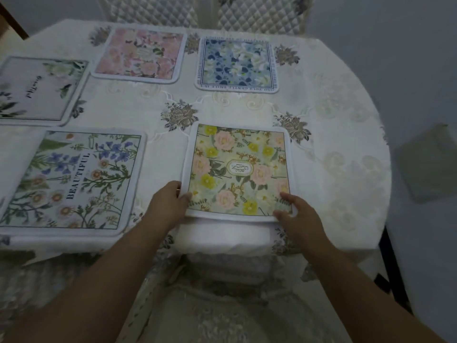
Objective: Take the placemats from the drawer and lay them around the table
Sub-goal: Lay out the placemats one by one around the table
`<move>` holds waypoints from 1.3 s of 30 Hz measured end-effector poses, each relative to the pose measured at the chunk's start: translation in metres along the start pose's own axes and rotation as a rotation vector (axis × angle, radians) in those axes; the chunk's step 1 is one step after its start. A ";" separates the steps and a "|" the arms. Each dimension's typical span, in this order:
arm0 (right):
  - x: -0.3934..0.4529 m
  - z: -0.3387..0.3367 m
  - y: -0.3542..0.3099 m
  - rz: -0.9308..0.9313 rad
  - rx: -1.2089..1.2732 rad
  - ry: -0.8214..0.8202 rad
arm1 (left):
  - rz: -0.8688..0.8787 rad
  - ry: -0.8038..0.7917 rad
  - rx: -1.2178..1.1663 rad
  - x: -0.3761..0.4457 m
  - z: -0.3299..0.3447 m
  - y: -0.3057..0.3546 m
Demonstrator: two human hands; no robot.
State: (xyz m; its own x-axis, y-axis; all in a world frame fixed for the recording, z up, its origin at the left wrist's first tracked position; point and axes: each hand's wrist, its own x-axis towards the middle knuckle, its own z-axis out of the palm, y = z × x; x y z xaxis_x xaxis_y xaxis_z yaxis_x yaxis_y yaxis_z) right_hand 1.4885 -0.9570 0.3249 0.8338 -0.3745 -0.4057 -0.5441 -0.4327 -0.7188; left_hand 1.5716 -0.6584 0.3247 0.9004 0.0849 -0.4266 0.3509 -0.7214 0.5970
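The left hand [170, 201] pinches the near left corner of the yellow and pink placemat [237, 169]. Its thumb lies on top of the mat's white edge, and the other fingers curl round the side, so they are hidden under the mat. The right hand [300, 216] is at the near right corner of the same mat. Its fingers are spread and bent a little, with the tips pressing down on the flowers there. The thumb sits at the near edge of the mat; it is too blurry to tell if the thumb goes under.

This mat has a small oval label with letters in the middle. It lies flat on the table [333, 144], right at the near edge, and its near side hangs a tiny bit over the edge between the two hands.

To the left of it lies a big mat with blue flowers [71, 179] and the word BEAUTIFUL on it. Farther back on the left is a pale mat with green leaves [39, 87]. At the far side lie a pink mat [139, 55] and a blue mat [236, 64], side by side but not touching. All the mats rest on a white cloth with flower patterns [180, 115]. Two quilted chair backs [259, 16] stand behind the table.
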 end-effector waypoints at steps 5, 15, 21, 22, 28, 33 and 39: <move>0.007 0.006 0.012 -0.034 -0.040 -0.009 | -0.002 0.022 0.032 -0.003 0.010 -0.008; -0.008 0.072 0.017 -0.528 -0.712 -0.085 | 0.650 0.015 0.561 -0.031 0.091 0.016; -0.002 0.047 0.048 -0.443 -0.809 -0.042 | 0.583 0.042 0.660 -0.022 0.096 -0.014; -0.004 0.039 0.054 -0.409 -0.791 -0.037 | 0.542 0.047 0.655 -0.021 0.090 -0.020; 0.010 0.014 0.046 -0.349 -0.704 -0.012 | 0.377 0.079 0.586 -0.004 0.052 -0.025; 0.105 0.046 -0.036 -0.470 -0.570 -0.010 | 0.524 0.104 0.455 0.072 0.055 0.059; 0.194 0.076 -0.078 -0.469 -0.673 0.027 | 0.559 0.024 0.595 0.143 0.101 0.113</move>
State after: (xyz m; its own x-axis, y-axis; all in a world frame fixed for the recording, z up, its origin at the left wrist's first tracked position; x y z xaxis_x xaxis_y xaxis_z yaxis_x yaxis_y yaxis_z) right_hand 1.7000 -0.9330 0.2597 0.9907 -0.0482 -0.1270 -0.0863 -0.9455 -0.3141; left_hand 1.7140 -0.7969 0.2624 0.9097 -0.3856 -0.1543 -0.3407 -0.9053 0.2538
